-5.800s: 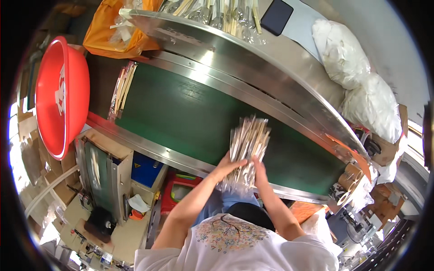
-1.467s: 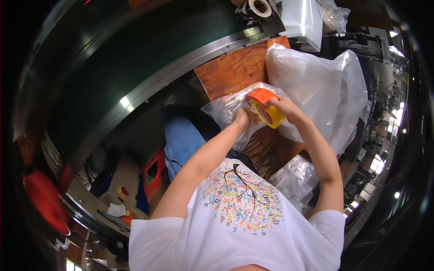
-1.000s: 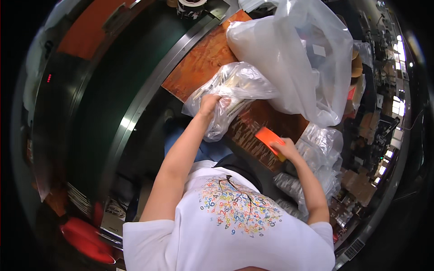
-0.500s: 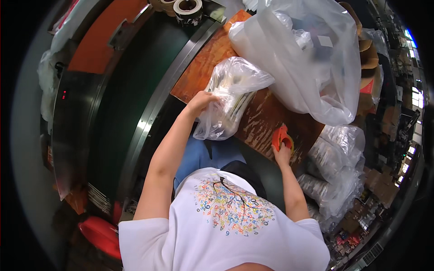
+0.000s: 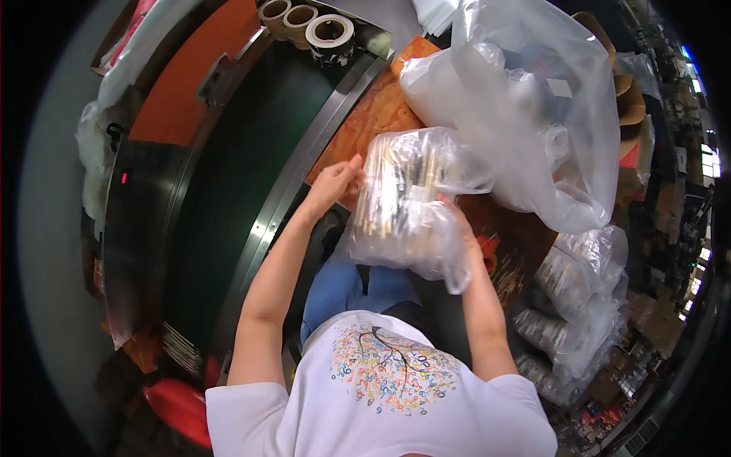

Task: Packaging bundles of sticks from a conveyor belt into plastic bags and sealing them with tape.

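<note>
A clear plastic bag (image 5: 407, 206) stuffed with a bundle of pale sticks lies on the orange-brown wooden board (image 5: 381, 114) in front of me. My left hand (image 5: 335, 181) grips the bag's left edge, fingers curled on the plastic. On the right side of the bag, my right hand (image 5: 457, 225) presses against the plastic and holds it. An orange tape dispenser (image 5: 487, 247) lies on the board just right of my right hand, partly hidden by it.
A large, loosely filled clear bag (image 5: 533, 114) stands behind the small one. More filled clear bags (image 5: 579, 305) pile up at the right. The dark green conveyor belt (image 5: 236, 175) runs along my left. Three tape rolls (image 5: 308, 19) sit at its far end.
My right hand has let go of the orange tape dispenser on the board and moved left onto the bag. The view has swung further right, away from the belt.
</note>
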A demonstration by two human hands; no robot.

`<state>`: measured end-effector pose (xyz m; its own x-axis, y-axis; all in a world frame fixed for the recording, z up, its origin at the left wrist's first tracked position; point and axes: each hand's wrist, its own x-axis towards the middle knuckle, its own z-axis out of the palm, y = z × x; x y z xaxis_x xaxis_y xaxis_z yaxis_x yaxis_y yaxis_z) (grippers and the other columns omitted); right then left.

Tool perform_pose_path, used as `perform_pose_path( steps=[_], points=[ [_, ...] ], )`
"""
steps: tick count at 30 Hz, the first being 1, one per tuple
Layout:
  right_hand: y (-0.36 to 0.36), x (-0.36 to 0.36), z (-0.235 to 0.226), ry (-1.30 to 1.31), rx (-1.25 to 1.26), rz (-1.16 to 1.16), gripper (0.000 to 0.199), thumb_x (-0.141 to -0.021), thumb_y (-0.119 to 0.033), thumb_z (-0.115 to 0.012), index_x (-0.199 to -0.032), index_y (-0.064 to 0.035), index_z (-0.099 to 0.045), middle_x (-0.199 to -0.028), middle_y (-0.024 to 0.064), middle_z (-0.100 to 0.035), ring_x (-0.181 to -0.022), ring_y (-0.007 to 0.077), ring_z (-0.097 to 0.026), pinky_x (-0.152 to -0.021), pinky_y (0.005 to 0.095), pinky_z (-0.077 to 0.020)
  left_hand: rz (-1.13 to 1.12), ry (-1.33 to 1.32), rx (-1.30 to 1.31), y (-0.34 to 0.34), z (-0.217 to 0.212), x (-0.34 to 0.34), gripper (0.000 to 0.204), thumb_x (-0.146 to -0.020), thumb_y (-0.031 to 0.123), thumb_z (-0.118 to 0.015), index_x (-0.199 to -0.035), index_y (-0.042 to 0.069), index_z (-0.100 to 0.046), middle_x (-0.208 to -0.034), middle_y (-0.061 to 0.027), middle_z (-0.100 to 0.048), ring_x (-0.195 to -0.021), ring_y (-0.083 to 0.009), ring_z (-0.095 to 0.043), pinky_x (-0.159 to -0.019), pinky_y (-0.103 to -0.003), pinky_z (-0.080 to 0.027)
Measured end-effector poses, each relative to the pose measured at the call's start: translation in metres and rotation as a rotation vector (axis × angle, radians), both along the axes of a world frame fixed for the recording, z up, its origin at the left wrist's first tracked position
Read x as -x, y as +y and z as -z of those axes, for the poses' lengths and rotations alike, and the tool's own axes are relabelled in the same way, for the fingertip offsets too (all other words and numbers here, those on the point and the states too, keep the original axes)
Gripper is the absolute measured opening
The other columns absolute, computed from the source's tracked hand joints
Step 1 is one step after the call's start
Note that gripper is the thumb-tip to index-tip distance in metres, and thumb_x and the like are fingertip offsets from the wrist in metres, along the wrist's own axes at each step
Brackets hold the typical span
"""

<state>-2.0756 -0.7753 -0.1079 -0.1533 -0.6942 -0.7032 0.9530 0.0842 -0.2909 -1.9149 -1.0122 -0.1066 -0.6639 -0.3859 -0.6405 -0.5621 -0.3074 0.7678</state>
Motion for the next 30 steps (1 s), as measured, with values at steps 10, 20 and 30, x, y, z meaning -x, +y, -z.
perform_pose_path(
  steps=[10,20,30],
  points=[
    [0.059,-0.085,-0.047,-0.780,0.252,0.216,0.048,-0.087,-0.029,-0.050,-0.126,-0.0021,-0.040,-0.121,0.0116,-0.050,-0.109,0.0259,-0.049,-0.092,0.0375,-0.0417,0.364,0.116,-0.653,-0.004,-0.106,-0.037,0.068,-0.089,0.057,-0.030,-0.137,0.009,-0.028,-0.137,-0.0056,-0.034,-0.124,-0.0164,-0.035,-0.103,-0.031,-0.029],
    [0.140,0.050,-0.109,-1.288,0.715,0.412,0.045,-0.089,-0.027,-0.047,-0.126,-0.0015,-0.041,-0.120,0.0122,-0.050,-0.107,0.0259,-0.050,-0.091,0.0390,-0.0427,-0.137,0.747,0.430,-0.048,-0.194,0.117,0.055,-0.086,0.038,-0.055,-0.122,0.001,-0.040,-0.120,-0.0117,-0.047,-0.101,-0.0170,-0.049,-0.082,-0.027,-0.041],
    [0.011,0.220,-0.134,-1.991,1.032,0.252,0.043,-0.090,-0.026,-0.045,-0.125,-0.0008,-0.042,-0.119,0.0129,-0.051,-0.106,0.0260,-0.051,-0.089,0.0404,-0.0437,-0.038,0.569,0.007,-0.058,-0.158,0.244,0.059,-0.077,0.043,-0.064,-0.107,-0.006,-0.055,-0.092,-0.0097,-0.058,-0.078,-0.0153,-0.054,-0.066,-0.029,-0.045]
  ],
)
